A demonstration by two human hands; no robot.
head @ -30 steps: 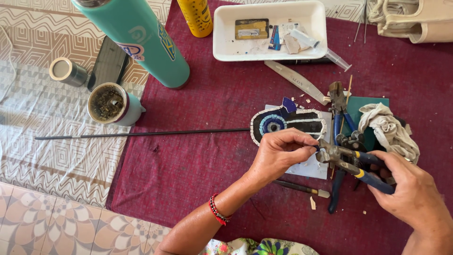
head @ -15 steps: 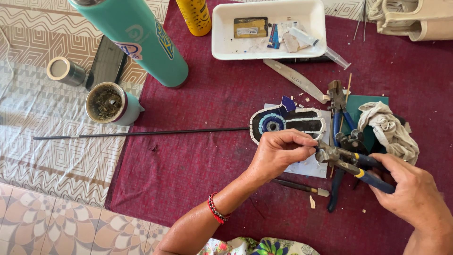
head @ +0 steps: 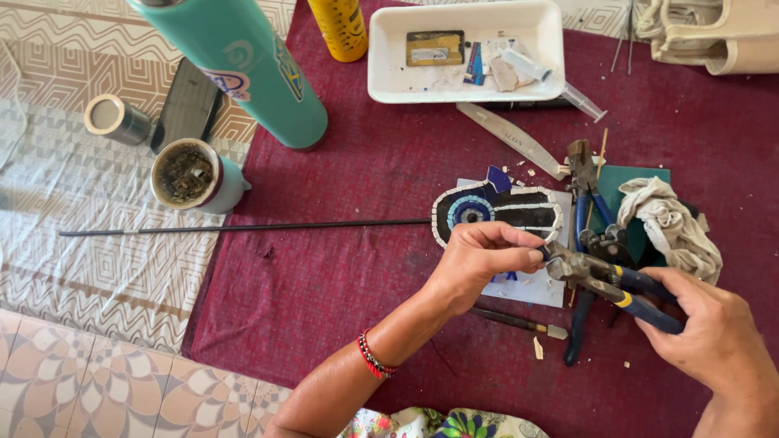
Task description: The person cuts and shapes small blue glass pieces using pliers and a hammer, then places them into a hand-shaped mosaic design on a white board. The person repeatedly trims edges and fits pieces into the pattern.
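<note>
Blue-handled nippers [head: 604, 280] gripped in right hand [head: 718, 345] | left hand [head: 479, 261] pinches a small tile piece, barely visible, at their jaws | step: trimming for mosaic [head: 497, 212] just beyond left hand | next likely needs a steady squeeze.

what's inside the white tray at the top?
The white tray holds a tan card, a small blue piece, pale scraps and a small white tube. Dust marks its floor. Whatever lies under the card and scraps is covered.
</note>
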